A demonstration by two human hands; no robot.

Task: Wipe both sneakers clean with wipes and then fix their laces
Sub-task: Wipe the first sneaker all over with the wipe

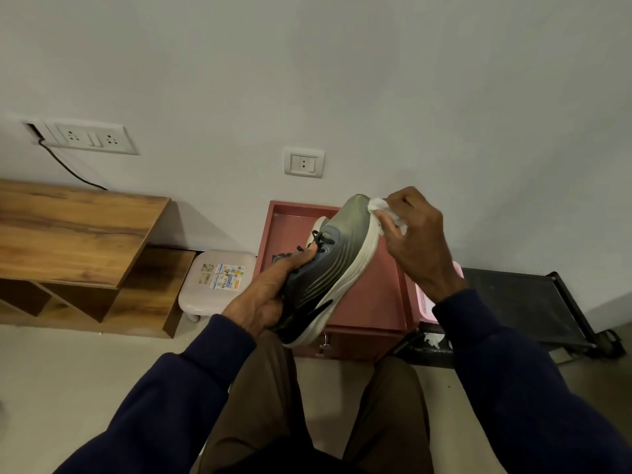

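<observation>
1. The sneaker (328,268) looks light enough to hold up one-handed, and I judge the upper soft and yielding while the thick white sole is stiffer, so the collar and the sole rim are the surest places to take hold.
2. The left hand (263,299) grips it at the laced opening, fingers (304,256) curled in over the collar.
3. The right hand (413,241) is clenched around a crumpled white wipe (379,205), pressing it against the toe end of the sole.
4. The wipe is thin and limp; it probably bunches and tears if dragged hard.
5. The sneaker is held in the air, toe tilted up, above the reddish cabinet (372,302) and in front of the wall.
6. It has a grey, ridged upper shading darker toward the heel, black laces (319,239) hanging loose, and a white sole.
7. A second shoe seems to lie on the cabinet behind the sneaker, mostly hidden.
</observation>
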